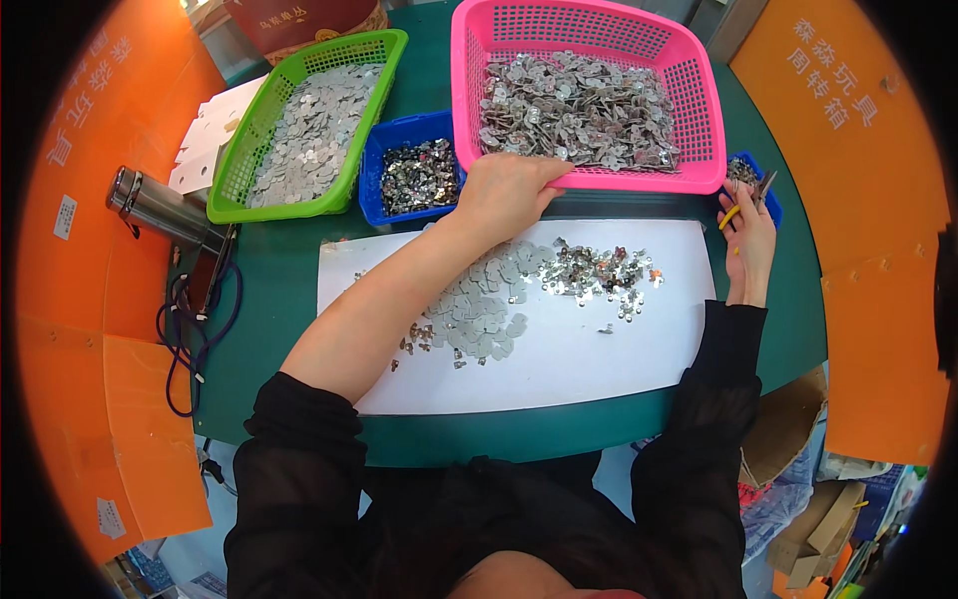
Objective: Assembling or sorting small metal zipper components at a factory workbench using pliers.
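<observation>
My left hand (507, 196) is closed on the near rim of a pink plastic basket (714, 120), its fingertips over the edge. Inside the basket lies a heap of small flat metal pieces (579, 110). At the right, my right hand (750, 245) grips small pliers (731, 216) with yellow handles, jaws pointing away beside a small blue bin (773, 205). On a white sheet (619, 369) between my arms lie pale grey flat discs (469, 314) and shiny little metal parts (604, 275). My left forearm covers part of these piles.
A green basket (225, 200) of grey discs stands at the far left, next to a blue bin (371, 190) of small metal parts. A steel flask (165, 205) and a dark cord (175, 349) lie left. Orange panels (883, 260) wall both sides.
</observation>
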Motion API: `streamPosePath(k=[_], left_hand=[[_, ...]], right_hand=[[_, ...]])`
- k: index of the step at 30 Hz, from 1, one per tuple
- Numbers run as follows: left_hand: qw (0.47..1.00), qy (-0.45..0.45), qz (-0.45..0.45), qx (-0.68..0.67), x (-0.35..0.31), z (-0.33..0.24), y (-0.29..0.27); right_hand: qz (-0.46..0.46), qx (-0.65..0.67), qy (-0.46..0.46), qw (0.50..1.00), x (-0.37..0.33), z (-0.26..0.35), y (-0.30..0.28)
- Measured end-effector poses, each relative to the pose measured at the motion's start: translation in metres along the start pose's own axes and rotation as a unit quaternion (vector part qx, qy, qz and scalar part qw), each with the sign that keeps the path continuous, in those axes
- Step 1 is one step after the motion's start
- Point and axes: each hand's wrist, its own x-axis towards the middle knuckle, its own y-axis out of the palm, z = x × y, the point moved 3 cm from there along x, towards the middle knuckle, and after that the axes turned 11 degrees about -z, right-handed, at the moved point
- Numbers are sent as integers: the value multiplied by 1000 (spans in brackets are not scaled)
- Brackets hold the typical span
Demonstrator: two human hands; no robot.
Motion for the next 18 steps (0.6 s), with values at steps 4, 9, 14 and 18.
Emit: streamPosePath(k=[4,9,14,18], left_hand=[[1000,1,-24,-2,1,0,-2],[999,-30,26,13,4,-1,-4],[999,-35,27,17,6,1,-4],[999,-29,33,12,9,-3,-1]], right_hand=[[40,-4,53,998,-5,20,-6],[126,-64,-57,988,24,58,-28],[67,-292,-65,952,89,77,-37],[84,-337,-7,938,137,57,-77]])
